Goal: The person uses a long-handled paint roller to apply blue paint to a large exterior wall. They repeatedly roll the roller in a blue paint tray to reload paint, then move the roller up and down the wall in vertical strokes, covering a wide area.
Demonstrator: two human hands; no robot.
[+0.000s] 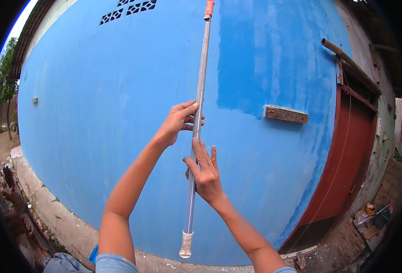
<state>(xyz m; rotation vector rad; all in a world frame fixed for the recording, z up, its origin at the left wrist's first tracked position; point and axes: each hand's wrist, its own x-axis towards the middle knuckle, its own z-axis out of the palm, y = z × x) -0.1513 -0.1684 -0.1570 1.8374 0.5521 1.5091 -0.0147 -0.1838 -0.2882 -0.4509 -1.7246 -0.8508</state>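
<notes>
A long metal extension pole [202, 65] runs nearly upright before me, in front of a blue painted wall [136, 85]. Its lower end carries a white plastic grip [186, 244]; an orange-red collar [209, 9] sits high on it, and its top lies outside the picture. My left hand [178, 119] holds the pole at mid-length between thumb and fingers. Just below, my right hand [206, 174] is loosely around the shaft, several fingers spread and the thumb across the front. Darker blue paint [236, 68] covers the wall to the upper right of the pole.
A wooden block [286, 114] juts from the wall at right. Beyond it are a dark red door [344, 146] and a slanting bamboo pole [351, 65]. Vent openings [141, 7] show high up. A concrete ledge [61, 211] follows the wall's foot. Containers [381, 216] stand at far right.
</notes>
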